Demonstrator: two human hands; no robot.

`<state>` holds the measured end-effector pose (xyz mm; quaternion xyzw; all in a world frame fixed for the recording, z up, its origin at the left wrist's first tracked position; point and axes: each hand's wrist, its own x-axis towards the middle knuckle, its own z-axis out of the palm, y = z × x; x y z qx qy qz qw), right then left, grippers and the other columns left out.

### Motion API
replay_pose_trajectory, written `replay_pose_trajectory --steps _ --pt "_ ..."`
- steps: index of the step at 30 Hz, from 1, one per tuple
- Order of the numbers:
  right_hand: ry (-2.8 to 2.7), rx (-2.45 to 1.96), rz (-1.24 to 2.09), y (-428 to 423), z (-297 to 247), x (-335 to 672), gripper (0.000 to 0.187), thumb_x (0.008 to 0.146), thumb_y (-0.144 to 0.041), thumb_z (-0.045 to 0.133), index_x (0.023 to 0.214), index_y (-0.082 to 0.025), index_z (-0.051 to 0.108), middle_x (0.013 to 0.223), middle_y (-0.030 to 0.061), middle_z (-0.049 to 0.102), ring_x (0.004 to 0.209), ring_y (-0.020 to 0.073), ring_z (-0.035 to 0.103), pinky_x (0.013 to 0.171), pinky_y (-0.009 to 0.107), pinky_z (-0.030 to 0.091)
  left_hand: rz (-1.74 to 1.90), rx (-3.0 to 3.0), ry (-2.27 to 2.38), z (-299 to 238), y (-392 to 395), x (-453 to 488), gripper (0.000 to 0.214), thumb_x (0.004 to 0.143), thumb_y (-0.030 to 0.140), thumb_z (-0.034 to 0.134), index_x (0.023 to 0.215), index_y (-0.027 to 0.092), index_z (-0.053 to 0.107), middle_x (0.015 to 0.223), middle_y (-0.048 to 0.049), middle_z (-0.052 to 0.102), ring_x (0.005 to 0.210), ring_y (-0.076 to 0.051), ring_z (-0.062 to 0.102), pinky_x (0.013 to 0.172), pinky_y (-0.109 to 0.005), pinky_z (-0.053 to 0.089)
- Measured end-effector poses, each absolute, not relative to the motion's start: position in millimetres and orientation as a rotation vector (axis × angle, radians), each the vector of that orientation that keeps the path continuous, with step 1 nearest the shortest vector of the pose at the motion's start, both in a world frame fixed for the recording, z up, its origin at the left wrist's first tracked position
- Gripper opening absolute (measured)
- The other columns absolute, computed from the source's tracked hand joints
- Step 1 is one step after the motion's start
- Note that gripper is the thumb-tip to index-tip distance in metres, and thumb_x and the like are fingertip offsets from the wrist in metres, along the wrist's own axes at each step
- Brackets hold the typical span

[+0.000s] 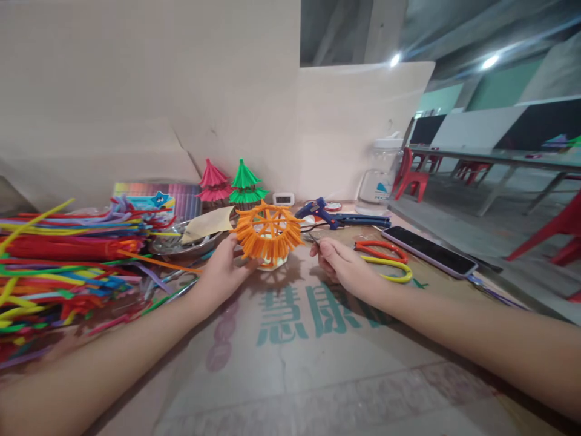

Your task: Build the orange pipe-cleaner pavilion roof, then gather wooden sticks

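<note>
An orange pipe-cleaner canopy [269,233], shaped like a small umbrella top over a pale base, stands at the middle of the cardboard-covered table [318,363]. My left hand [224,269] grips its left lower edge with curled fingers. My right hand [338,263] rests just right of it on the table, fingers curled together on something small I cannot make out. Red and yellow scissors [385,260] lie right beside that hand.
A big heap of coloured pipe cleaners [59,260] fills the left side. Behind stand a pink [213,181] and a green [245,181] finished canopy, a metal dish [181,242], a blue glue gun [327,213], a phone [429,249], and a clear jar [379,178]. A cardboard wall closes the back.
</note>
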<state>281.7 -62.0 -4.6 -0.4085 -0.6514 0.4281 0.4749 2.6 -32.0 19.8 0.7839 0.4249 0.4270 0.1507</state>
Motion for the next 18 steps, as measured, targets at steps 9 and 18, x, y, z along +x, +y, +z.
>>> replay_pose_trajectory --steps 9,18 --pt "-1.492 -0.999 1.185 -61 7 276 0.058 0.09 -0.079 0.057 0.093 -0.021 0.057 0.059 -0.0088 0.037 0.049 0.0096 0.026 0.042 0.023 0.018 1.265 2.292 1.168 16 -26 -1 0.046 0.089 0.043 0.068 0.126 0.016 0.062 0.137 -0.018 0.068 0.132 -0.035 0.064 0.115 -0.057 0.052" --pt "-1.359 -0.936 1.279 -59 4 274 0.052 0.088 -0.073 0.063 0.094 -0.021 0.058 0.058 -0.0097 0.039 0.043 0.007 0.026 0.04 0.021 0.014 1.15 1.99 1.154 4 -7 -8 0.045 0.085 0.052 0.065 0.112 0.017 0.063 0.116 -0.015 0.077 0.113 -0.033 0.074 0.1 -0.05 0.062"
